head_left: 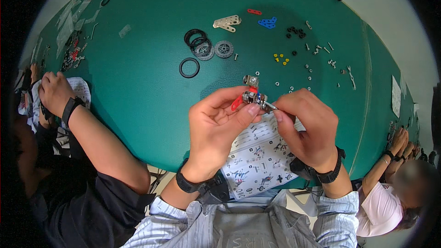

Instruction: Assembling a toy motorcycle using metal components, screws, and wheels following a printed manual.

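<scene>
A printed sheet (259,165) lies nearest, partly under the wrists. Above its far edge, the left hand (218,119), fingers curled, grips a small model (251,94) between thumb and fingers. The right hand (312,121) is nearly closed, thumb and forefinger pinching a thin silver rod (270,105) that slants away and leftward, its far end at the model. The model's long axis runs roughly away from the person, metal bracket (251,80) farthest; its red strip (237,103) points nearer and left. Beyond lie loose nuts (277,83), black rings (189,68), then grey wheels (224,49).
</scene>
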Tool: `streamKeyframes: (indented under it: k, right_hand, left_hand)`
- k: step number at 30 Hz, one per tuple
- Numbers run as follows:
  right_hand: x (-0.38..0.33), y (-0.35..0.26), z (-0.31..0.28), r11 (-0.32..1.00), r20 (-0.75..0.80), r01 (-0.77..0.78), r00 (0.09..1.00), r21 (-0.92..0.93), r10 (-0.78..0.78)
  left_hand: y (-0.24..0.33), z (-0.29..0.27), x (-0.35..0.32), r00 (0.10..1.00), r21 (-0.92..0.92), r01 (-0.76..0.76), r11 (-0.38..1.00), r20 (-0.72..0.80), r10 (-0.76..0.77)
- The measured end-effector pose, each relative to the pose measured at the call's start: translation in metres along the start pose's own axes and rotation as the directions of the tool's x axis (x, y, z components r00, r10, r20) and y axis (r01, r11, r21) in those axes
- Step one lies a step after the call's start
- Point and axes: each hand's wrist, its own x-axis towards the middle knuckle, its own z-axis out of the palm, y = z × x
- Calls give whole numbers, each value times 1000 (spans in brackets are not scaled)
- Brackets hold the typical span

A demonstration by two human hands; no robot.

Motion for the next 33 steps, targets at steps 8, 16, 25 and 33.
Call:
streamKeyframes:
  k: [8, 16, 25, 33]
  right_hand:
    - [0, 1, -1, 998, 10, 51, 999, -48, -51]
    - [0, 8, -3, 987, 20, 118, 993, -106, -117]
    - [-1, 16, -9, 883, 111, 320, 947, -344, -300]
    - [6, 15, -18, 753, 168, 469, 880, -463, -444]
  left_hand:
    - [2, -1, 1, 999, -11, 33, 999, 19, -33]
    - [2, 0, 1, 999, -18, 33, 999, 20, -33]
    - [2, -1, 1, 997, -6, 74, 997, 27, -74]
    - [6, -1, 1, 982, -36, 177, 983, 73, -174]
